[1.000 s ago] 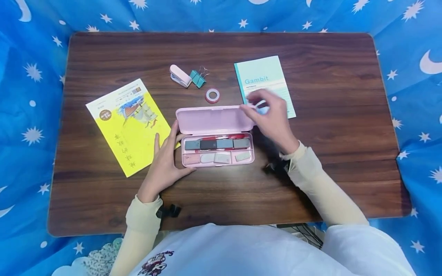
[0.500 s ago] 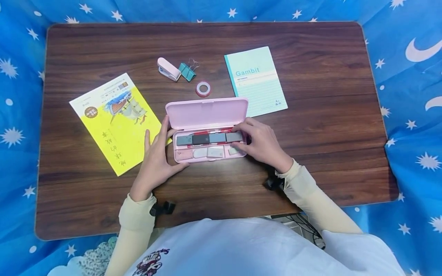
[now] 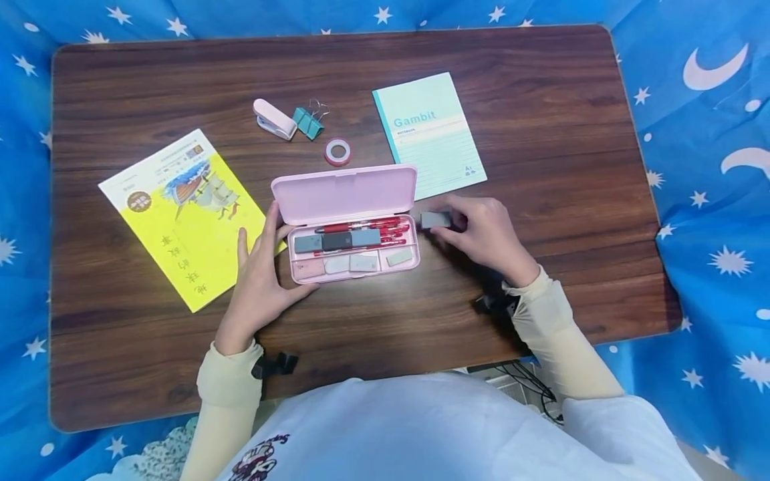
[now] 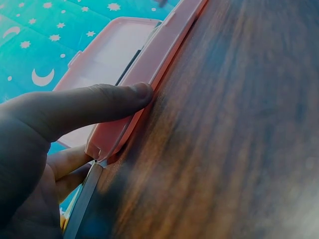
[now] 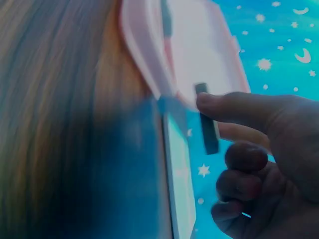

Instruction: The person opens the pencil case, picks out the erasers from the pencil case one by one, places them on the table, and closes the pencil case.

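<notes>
An open pink pencil case [image 3: 349, 267] lies mid-table, lid [image 3: 344, 194] up, with red pens [image 3: 367, 227], grey blocks [image 3: 337, 240] and pale erasers [image 3: 349, 263] inside. My left hand [image 3: 265, 267] holds the case's left end, thumb along its front wall [image 4: 122, 97], fingers behind. My right hand [image 3: 475, 230] pinches a small grey block [image 3: 436, 220] just right of the case, above the table; in the right wrist view the block [image 5: 207, 119] sits between thumb and fingers.
A yellow book [image 3: 180, 214] lies left of the case, and a teal "Gambit" notebook [image 3: 428, 133] behind it to the right. A pink stapler [image 3: 273, 119], teal binder clips [image 3: 308, 121] and a tape roll [image 3: 338, 151] sit behind. Blue star cloth [image 3: 710, 167] surrounds the wooden table [image 3: 571, 167].
My right hand went from the notebook down into the case, took the rightmost grey block from the row and drew it out to the right. The left hand stayed on the case.
</notes>
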{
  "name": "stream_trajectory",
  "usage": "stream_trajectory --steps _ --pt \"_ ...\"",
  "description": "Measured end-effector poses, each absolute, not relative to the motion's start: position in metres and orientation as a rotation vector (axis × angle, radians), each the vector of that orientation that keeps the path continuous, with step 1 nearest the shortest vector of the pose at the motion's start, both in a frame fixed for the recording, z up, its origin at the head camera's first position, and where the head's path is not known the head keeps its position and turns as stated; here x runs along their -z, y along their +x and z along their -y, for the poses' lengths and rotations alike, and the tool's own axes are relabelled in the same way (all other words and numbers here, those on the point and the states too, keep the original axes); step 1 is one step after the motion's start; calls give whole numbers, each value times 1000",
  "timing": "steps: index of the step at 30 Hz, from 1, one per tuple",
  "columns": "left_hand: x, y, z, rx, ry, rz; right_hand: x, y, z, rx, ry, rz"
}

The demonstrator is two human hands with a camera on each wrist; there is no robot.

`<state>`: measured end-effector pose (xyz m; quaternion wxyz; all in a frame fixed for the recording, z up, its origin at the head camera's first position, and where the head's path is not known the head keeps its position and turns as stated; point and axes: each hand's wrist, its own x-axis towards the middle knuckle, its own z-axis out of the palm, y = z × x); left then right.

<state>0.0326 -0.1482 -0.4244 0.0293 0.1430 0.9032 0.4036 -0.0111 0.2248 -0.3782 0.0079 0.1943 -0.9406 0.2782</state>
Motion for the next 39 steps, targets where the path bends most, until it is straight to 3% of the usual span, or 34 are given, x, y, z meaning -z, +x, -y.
stream_trajectory --steps 25,31,39 --pt "423 32 149 -1255 430 -2774 395 -15 -229 -765 580 3105" --pt "423 33 150 -1254 432 -2769 384 -8 -219 -915 497 3000" --pt "425 33 150 -1258 443 -2774 382 -3 -180 -1209 626 2807"
